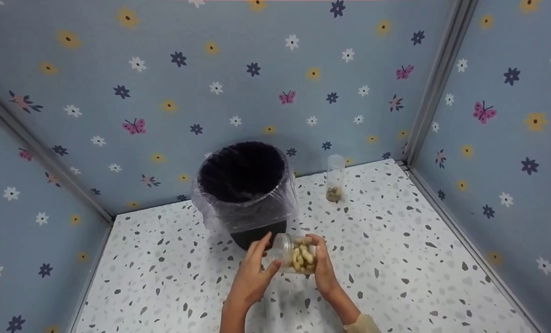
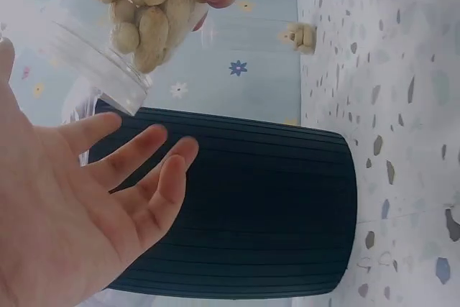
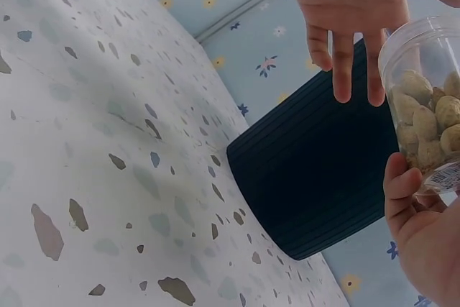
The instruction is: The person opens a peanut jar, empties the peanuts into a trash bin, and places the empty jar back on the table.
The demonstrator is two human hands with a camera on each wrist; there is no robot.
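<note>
A clear plastic jar [image 1: 282, 248] of shelled-on peanuts [image 1: 303, 258] lies tilted on its side in the air, its rim end pointing left. My right hand [image 1: 326, 269] grips it around the base end, with fingers and thumb curled on the wall in the right wrist view. Beside the rim end is my left hand [image 1: 252, 277], its fingers spread and relaxed. The left wrist view shows that palm [image 2: 72, 206] holding nothing, fingertips close below the jar's rim [image 2: 108, 70]. Just beyond both hands stands a dark ribbed bin [image 2: 237, 206].
A clear plastic bag [image 1: 252, 217] lines the bin and hangs over its rim. Right of the bin, by the back wall, a tall clear container [image 1: 335, 173] stands upright with a few peanuts at its bottom. Flower-patterned panels [image 1: 257, 101] enclose the speckled white surface [image 1: 395, 259] on three sides.
</note>
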